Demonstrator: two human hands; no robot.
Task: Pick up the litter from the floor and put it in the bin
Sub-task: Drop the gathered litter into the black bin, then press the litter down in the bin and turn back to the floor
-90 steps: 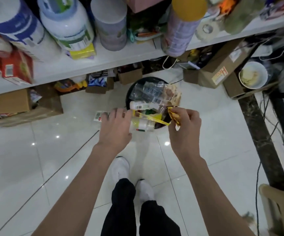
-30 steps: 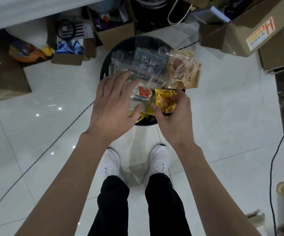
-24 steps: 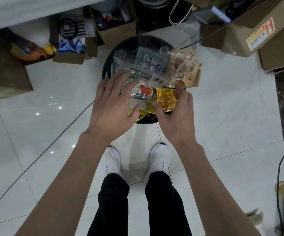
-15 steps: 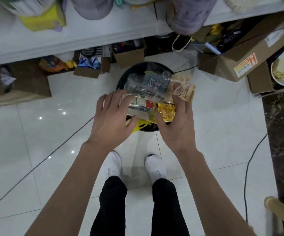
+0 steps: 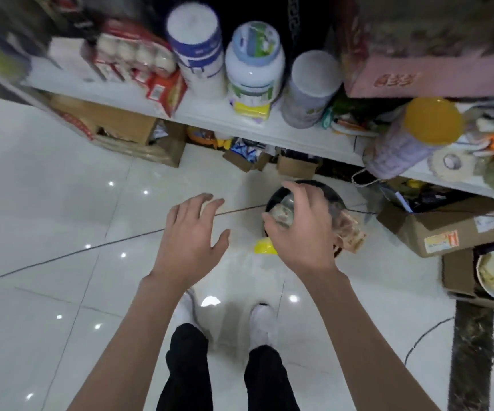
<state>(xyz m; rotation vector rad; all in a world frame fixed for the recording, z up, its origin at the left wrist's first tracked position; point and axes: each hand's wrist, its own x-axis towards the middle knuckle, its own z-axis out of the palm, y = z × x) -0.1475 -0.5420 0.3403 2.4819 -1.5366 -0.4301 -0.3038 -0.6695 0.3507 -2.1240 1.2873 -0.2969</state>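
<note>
Bin [image 5: 270, 200] overfull with wrappers [image 5: 350, 234]; right hand [image 5: 302, 229] grips clear packet [image 5: 283, 212] on top.

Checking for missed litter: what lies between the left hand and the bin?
Head view: only white floor, crossed by a thin dark line, between left hand and bin; a yellow wrapper pokes over the bin's near rim.

Bin [image 5: 270, 203] and litter [image 5: 350, 232] largely behind the right hand [image 5: 302, 229]; topmost shelf goods [image 5: 435, 31] motion-blurred.

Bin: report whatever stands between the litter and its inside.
Nothing from outside does. The bin is heaped: under the right hand lies clear packaging, and a yellow wrapper and tan packet overhang its rim.
</note>
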